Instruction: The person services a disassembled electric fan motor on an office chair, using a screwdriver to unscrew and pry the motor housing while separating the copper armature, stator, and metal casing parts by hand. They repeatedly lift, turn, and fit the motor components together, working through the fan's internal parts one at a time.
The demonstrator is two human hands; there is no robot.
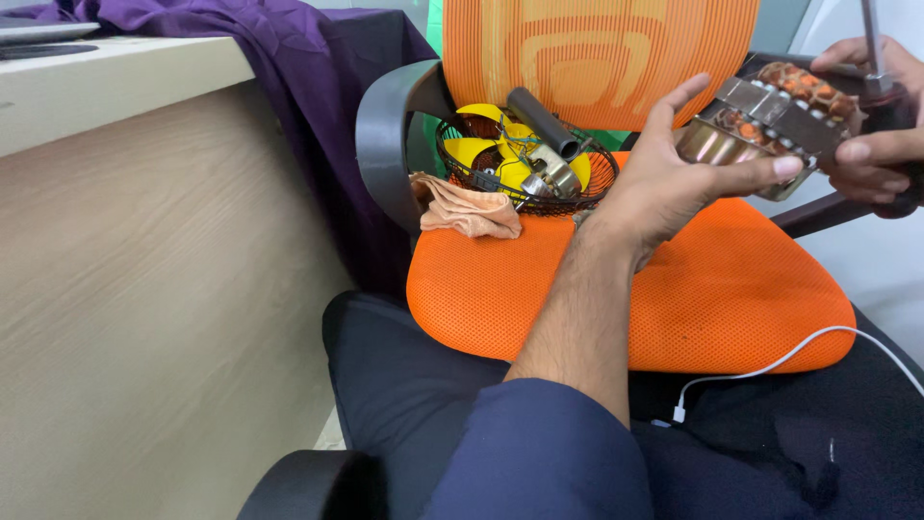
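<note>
Head view, left to right: a pale wood-grain desk side [164, 289] fills the nine o'clock side, with purple cloth [279, 58] draped over its corner at eleven o'clock. Next comes an orange mesh office chair [712, 299], its seat finely pitted and its back ribbed. On the seat's rear edge lies a crumpled peach rag [467, 210], touching a round black wire fan guard [525, 164] that holds yellow plastic blades and a grey tube. My left hand [674, 169] reaches in from six o'clock, fingers spread around a fan motor stator [770, 125]: stacked silvery metal plates with coppery windings, up at two o'clock. My right hand [876, 125] closes on a dark-handled screwdriver [881, 82] touching that stator. A thin white cable [799, 351] curls across my dark lap at four o'clock
</note>
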